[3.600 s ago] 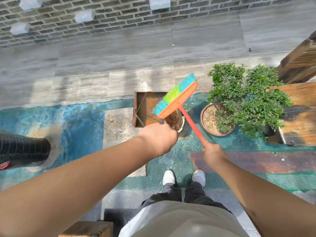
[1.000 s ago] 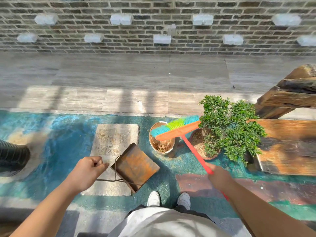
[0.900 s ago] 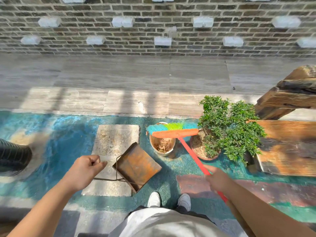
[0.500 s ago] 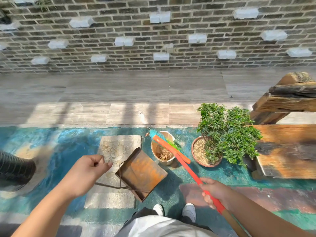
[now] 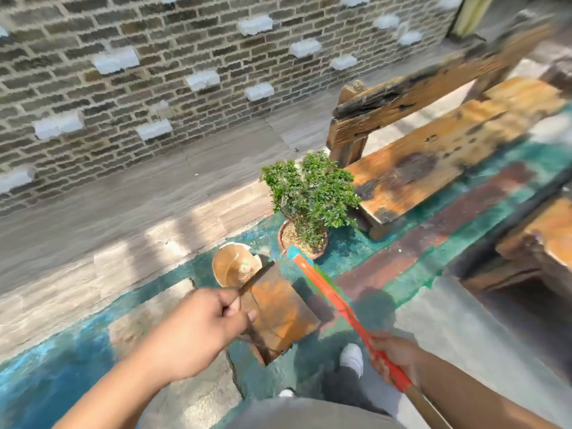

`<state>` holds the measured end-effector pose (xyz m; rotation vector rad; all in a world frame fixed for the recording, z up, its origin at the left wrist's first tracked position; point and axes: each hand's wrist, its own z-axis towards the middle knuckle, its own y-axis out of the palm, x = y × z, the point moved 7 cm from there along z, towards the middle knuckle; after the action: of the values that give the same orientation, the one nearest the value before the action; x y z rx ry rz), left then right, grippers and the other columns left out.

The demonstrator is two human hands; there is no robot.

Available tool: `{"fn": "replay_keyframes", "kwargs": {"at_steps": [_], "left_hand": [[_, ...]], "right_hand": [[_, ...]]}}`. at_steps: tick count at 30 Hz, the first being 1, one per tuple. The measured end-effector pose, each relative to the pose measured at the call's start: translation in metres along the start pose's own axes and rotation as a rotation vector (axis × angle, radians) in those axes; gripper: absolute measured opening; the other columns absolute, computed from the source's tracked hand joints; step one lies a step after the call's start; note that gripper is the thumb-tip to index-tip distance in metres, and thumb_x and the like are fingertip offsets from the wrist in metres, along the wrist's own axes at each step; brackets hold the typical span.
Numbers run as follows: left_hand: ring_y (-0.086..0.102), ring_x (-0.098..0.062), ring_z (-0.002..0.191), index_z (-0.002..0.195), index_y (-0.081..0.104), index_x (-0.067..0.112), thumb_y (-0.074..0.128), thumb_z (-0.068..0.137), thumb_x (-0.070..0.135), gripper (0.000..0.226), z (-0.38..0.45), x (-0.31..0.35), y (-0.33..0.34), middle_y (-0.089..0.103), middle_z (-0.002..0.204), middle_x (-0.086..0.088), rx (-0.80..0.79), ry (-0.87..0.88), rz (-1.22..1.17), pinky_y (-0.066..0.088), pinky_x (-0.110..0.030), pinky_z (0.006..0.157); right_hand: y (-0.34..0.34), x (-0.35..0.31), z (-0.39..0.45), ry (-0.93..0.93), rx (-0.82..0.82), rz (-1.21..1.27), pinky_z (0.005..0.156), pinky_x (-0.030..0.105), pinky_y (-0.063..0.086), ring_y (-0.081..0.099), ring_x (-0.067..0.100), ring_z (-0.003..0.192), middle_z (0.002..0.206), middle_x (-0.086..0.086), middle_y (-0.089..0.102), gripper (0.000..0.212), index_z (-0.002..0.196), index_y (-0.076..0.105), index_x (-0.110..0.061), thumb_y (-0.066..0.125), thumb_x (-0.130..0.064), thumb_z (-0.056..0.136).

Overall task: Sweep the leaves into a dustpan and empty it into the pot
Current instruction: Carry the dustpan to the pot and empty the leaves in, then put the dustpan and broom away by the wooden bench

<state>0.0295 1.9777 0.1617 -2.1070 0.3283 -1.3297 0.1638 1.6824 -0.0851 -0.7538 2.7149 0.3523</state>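
Note:
My left hand [image 5: 198,332] is closed on the wire handle of a rusty metal dustpan [image 5: 275,311], which hangs tilted in front of my legs. Just beyond its far edge stands a small tan pot [image 5: 230,267] with brown debris inside. My right hand [image 5: 394,356] grips the red handle of a broom [image 5: 334,301]. The broom's head points away, its blue and green bristles blurred near the plant. I see no loose leaves on the floor.
A terracotta pot with a green bush [image 5: 309,199] stands right of the small pot. A weathered wooden bench [image 5: 433,156] fills the right side. A brick wall [image 5: 154,72] runs along the back. My white shoes [image 5: 351,359] stand on teal painted floor.
The view has swung to the right and blurred. My left hand brought the dustpan closer to the small pot. The broom swung down and to the right, its head now by the plant pot.

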Motion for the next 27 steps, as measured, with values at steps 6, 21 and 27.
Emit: {"fn": "replay_keyframes", "kwargs": {"at_steps": [6,21,27], "left_hand": [[0.026,-0.007,0.046,0.052,0.040,0.022,0.066,0.087,0.028,0.044,0.030,0.067,0.088,0.030,0.041,0.009,-0.243,0.215,0.106,0.027,-0.027,0.048],[0.031,-0.001,0.041,0.048,0.035,0.019,0.067,0.084,0.023,0.049,-0.042,0.292,0.452,0.031,0.039,0.008,-0.656,0.681,0.234,0.025,-0.018,0.045],[0.026,-0.010,0.051,0.049,0.030,0.018,0.059,0.079,0.039,0.047,-0.113,0.374,0.595,0.026,0.051,0.005,-0.759,0.892,0.453,0.024,-0.021,0.046]], "right_hand": [[-0.083,0.094,-0.051,-0.042,0.144,0.300,0.025,0.011,0.030,0.036,0.011,0.021,0.037,0.005,0.038,0.018,0.083,0.044,-0.014,0.040,-0.006,0.099],[-0.327,0.349,-0.177,-0.111,0.472,0.876,0.032,0.011,0.032,0.036,0.009,0.031,0.054,0.005,0.041,0.020,0.092,0.045,-0.019,0.035,-0.003,0.096],[-0.395,0.462,-0.218,-0.062,0.475,1.042,0.031,0.010,0.030,0.036,0.010,0.027,0.050,0.005,0.040,0.012,0.081,0.041,-0.013,0.037,-0.010,0.092]]}}
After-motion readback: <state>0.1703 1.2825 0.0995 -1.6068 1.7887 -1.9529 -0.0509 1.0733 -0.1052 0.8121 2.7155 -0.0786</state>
